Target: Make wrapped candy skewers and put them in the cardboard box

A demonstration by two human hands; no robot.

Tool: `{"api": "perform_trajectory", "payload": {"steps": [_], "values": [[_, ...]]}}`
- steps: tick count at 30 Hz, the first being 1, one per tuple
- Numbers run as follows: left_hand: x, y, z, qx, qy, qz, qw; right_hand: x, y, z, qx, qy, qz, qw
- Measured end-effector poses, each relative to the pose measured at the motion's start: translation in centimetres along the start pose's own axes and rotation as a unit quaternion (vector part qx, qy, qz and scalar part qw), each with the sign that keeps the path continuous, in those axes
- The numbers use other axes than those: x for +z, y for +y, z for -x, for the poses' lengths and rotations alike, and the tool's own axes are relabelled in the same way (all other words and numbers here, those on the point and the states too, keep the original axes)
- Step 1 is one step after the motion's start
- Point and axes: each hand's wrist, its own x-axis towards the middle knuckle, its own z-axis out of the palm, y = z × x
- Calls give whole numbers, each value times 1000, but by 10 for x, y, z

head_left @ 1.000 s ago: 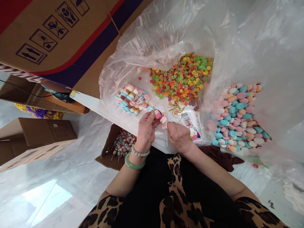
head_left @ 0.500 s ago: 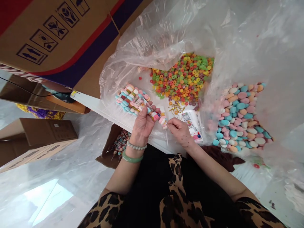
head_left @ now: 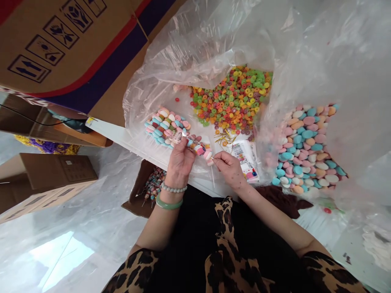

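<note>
My left hand (head_left: 181,162) is closed round a clear printed plastic bag (head_left: 176,136), thumb on top. A candy skewer (head_left: 208,157) of pink and white marshmallows sits partly inside the bag, its near end sticking out toward my right hand (head_left: 228,167). The fingertips of that hand pinch the skewer's stick at this end. Just beyond my left hand lies a pile of marshmallow skewers (head_left: 163,122) in pink, blue and white. Gold twist ties (head_left: 225,137) and a stack of flat printed bags (head_left: 249,162) lie beyond my right hand.
Ring-shaped gummies (head_left: 235,97) are heaped on clear plastic sheeting (head_left: 195,44). Pastel marshmallows (head_left: 305,146) lie at the right. A large carton (head_left: 113,57) stands at the upper left. Below the table edge, an open box (head_left: 134,191) holds several finished-looking skewers. A brown cloth (head_left: 281,201) lies near my right forearm.
The view has shifted slightly. The bag's printed far end, flat and pink before, now looks folded and shiny above my left thumb. Both hands keep their grips.
</note>
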Motion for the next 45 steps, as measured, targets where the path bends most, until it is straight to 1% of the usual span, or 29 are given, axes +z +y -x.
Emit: {"api": "perform_trajectory", "payload": {"steps": [2,4,6,8,11,15,17,19,24,27,29,32,34,35,37,40,43,45], "values": [[-1,6,-4,16,30,11,999,-1,1,2,-57,32,106,992],[0,10,-5,12,62,21,998,0,3,5,-120,61,188,973],[1,12,-6,12,95,40,995,2,4,6,-171,79,232,954],[-1,13,-6,23,114,57,992,3,5,6,-201,88,249,943],[-6,14,-8,39,112,49,992,2,6,5,-225,94,255,936],[-10,12,-4,63,62,-6,996,1,6,4,-255,81,247,931],[-8,10,0,76,40,-32,996,1,6,4,-254,73,240,934],[-5,8,4,75,31,-47,996,0,7,3,-245,71,233,939],[-1,4,9,48,-6,-47,998,-5,3,2,-208,48,190,958],[-4,2,7,27,-3,-57,998,-6,0,2,-173,25,136,975],[-6,1,4,20,20,-58,998,-6,0,0,-131,5,100,986],[-9,2,1,24,53,-59,997,-8,5,-4,-37,-29,72,996],[-8,3,1,27,52,-61,996,-9,8,-6,13,-53,69,996],[-7,2,2,28,45,-61,997,-9,8,-6,25,-59,68,996],[-4,0,5,31,25,-59,997,-8,6,-6,20,-53,65,996],[3,-5,10,45,9,-57,997,-5,-1,-4,-33,-6,78,996],[7,-8,13,44,17,-61,997,-5,-2,-4,-83,32,120,989],[8,-8,14,22,28,-63,997,-7,1,-4,-97,47,146,983]]}}
